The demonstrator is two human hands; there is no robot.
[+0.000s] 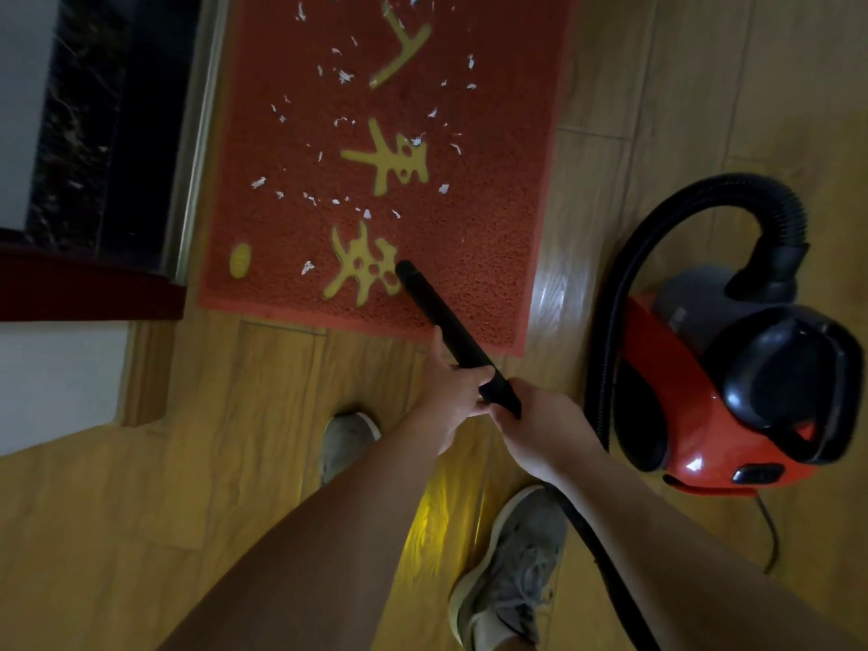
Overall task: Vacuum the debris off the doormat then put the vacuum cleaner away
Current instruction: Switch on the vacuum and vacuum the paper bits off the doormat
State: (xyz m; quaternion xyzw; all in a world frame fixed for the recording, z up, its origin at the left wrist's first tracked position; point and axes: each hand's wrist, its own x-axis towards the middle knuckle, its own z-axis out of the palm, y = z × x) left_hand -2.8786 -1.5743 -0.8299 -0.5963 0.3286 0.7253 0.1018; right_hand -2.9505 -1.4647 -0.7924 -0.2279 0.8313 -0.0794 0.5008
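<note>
we judge the job barely begun: our left grip [451, 392] and right grip [540, 422] both clasp the black nozzle [439, 314], its tip over the near end of the doormat [498, 218], white debris [345, 77] strewn across it, the vacuum cleaner [732, 387] beside it yet to put away.

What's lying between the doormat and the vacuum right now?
In the head view, a strip of wooden floor, then the black hose looping up beside the vacuum; no debris shows past the doormat.

Grey sneakers [512, 570], bare forearms [329, 533]
Pretty worn-looking pair tbh, they had grey fabric uppers, grey laces and pale soles.
</note>
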